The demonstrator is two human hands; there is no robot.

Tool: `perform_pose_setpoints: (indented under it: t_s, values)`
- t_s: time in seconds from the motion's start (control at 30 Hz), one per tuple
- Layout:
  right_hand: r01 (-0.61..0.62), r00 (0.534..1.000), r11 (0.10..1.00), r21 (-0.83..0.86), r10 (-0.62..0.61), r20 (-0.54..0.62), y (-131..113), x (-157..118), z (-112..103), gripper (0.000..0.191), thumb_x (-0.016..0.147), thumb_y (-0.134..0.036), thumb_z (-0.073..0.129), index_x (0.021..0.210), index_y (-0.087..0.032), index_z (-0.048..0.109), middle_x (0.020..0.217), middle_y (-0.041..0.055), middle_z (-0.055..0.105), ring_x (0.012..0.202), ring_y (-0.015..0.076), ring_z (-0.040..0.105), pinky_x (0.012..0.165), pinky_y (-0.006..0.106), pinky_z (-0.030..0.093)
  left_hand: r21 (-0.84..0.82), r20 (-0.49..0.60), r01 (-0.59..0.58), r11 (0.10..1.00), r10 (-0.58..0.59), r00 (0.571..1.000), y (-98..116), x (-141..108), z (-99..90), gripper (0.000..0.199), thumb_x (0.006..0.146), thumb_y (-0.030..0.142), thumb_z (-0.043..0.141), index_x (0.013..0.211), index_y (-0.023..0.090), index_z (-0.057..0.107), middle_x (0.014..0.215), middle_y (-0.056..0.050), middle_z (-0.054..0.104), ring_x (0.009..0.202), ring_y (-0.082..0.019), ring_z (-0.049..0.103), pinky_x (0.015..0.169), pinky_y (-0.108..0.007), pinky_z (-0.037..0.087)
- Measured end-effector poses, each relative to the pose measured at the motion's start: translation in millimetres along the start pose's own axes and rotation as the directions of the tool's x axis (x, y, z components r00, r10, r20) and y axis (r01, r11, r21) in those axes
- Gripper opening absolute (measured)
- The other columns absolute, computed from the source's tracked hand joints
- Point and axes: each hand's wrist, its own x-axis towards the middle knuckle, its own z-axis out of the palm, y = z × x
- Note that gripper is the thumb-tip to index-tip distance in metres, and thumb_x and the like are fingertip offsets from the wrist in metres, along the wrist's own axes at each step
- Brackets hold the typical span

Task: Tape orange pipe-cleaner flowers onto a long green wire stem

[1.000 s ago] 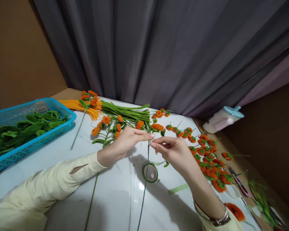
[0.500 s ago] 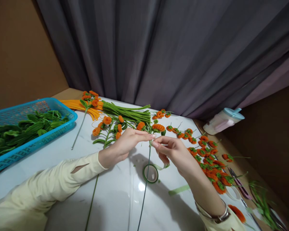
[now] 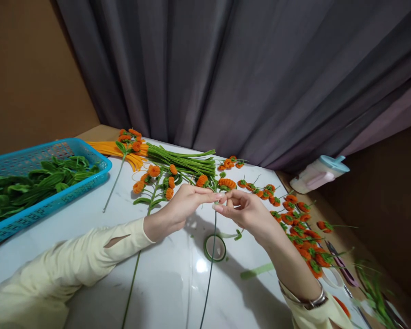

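A thin dark green wire stem (image 3: pixel 209 269) runs down from my fingertips toward the table's near edge. Fuzzy orange flower heads, one (image 3: pixel 202 181) on the left and one (image 3: pixel 227 183) on the right, show just above my hands at the stem's top. My left hand (image 3: pixel 188 203) pinches the stem there between thumb and fingers. My right hand (image 3: pixel 251 214) meets it from the other side, thumb and fingertips pressed on the same stem; any tape between them is hidden. Below lies a roll of green tape (image 3: pixel 206 250). Left of my hands rests a made-up orange flower sprig (image 3: pixel 154 183).
A blue basket (image 3: pixel 106 167) of green leaves stands at the left. Behind are green pipe-cleaner stems (image 3: pixel 181 160) and yellow ones (image 3: pixel 114 148). Many loose orange flowers (image 3: pixel 291 217) lie at the right, beside scissors (image 3: pixel 344 267). A lidded cup (image 3: pixel 315 176) stands at the back right.
My right thumb and fingers have closed in on the stem top, right against my left fingertips. The lower end of the stem has swung slightly right.
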Motion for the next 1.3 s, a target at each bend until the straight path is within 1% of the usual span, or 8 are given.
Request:
perform_pose_setpoints:
  t_s: [0.1,0.2,0.37,0.6,0.77,0.9,1.13,1.3]
  values:
    - [-0.046,0.998,0.998,0.032,0.044,0.04,-3,1,-1,0.036,0.06,-0.046,0.077,0.063,-0.017,0.055,0.047,-0.0086,0.038,0.039,0.0035,0.019,0.037,0.022,0.011,-0.014,-0.001,-0.008,1.0,0.008,1.0,-2,1,-0.3,0.016,0.07,0.034,0.07,0.067,0.018,0.074,0.076,-0.002,0.071,0.081,-0.018,0.058,0.081,-0.03,0.037]
    - [-0.065,0.995,0.996,0.065,0.06,0.074,-4,2,-2,0.036,0.06,-0.045,0.077,0.064,-0.017,0.055,0.044,-0.01,0.033,0.038,0.0029,0.016,0.037,0.022,0.008,-0.033,0.006,-0.001,0.999,0.001,1.0,-1,1,-0.4,0.018,0.07,0.034,0.07,0.064,0.018,0.073,0.07,0.0,0.068,0.078,-0.016,0.057,0.081,-0.028,0.037]
    - [-0.081,0.994,0.994,0.069,0.075,0.084,-4,2,-3,0.032,0.064,-0.043,0.074,0.066,-0.016,0.059,0.045,-0.0101,0.03,0.038,0.003,0.015,0.037,0.022,0.007,-0.053,0.005,0.003,0.999,-0.002,1.0,0,0,-0.4,0.02,0.07,0.034,0.07,0.059,0.017,0.07,0.068,0.001,0.065,0.074,-0.014,0.054,0.078,-0.026,0.036]
    - [-0.007,0.995,0.984,0.175,-0.011,0.1,0,4,-3,0.029,0.067,-0.037,0.074,0.059,-0.016,0.055,0.045,-0.0099,0.029,0.039,0.0026,0.015,0.037,0.022,0.007,-0.044,0.011,-0.036,0.998,0.036,0.999,-2,1,-1.1,0.018,0.072,0.034,0.069,0.069,0.017,0.073,0.077,-0.002,0.069,0.081,-0.016,0.055,0.078,-0.027,0.036]
    - [0.017,0.986,0.965,0.26,-0.06,0.156,5,8,-6,0.028,0.067,-0.033,0.074,0.06,-0.015,0.054,0.044,-0.0103,0.03,0.037,0.0015,0.016,0.036,0.02,0.007,-0.054,0.025,-0.053,0.997,0.054,0.998,-1,1,-2.0,0.018,0.072,0.033,0.069,0.066,0.017,0.072,0.074,-0.002,0.069,0.08,-0.016,0.055,0.08,-0.028,0.036]
    - [0.07,0.975,0.955,0.287,-0.126,0.181,14,11,-8,0.024,0.069,-0.032,0.073,0.062,-0.016,0.056,0.043,-0.0101,0.034,0.033,0.0015,0.02,0.033,0.02,0.009,-0.079,0.041,-0.055,0.995,0.059,0.997,-1,0,-1.2,0.017,0.073,0.032,0.069,0.067,0.016,0.072,0.073,-0.002,0.068,0.081,-0.016,0.055,0.081,-0.029,0.036]
    - [0.15,0.952,0.927,0.343,-0.229,0.203,28,18,-10,0.027,0.068,-0.036,0.074,0.061,-0.017,0.056,0.043,-0.0095,0.035,0.034,0.0019,0.021,0.033,0.019,0.011,-0.139,0.063,-0.039,0.99,0.048,0.997,0,-4,3.1,0.016,0.073,0.028,0.069,0.062,0.016,0.071,0.068,0.001,0.066,0.076,-0.014,0.054,0.079,-0.026,0.036]
    - [0.18,0.94,0.915,0.36,-0.268,0.211,40,28,-10,0.035,0.064,-0.045,0.075,0.061,-0.018,0.053,0.04,-0.0101,0.036,0.032,0.0032,0.025,0.032,0.019,0.018,-0.162,0.095,-0.042,0.986,0.058,0.994,3,-5,4.4,0.019,0.073,0.026,0.068,0.057,0.016,0.068,0.06,0.003,0.062,0.067,-0.011,0.05,0.075,-0.025,0.036]
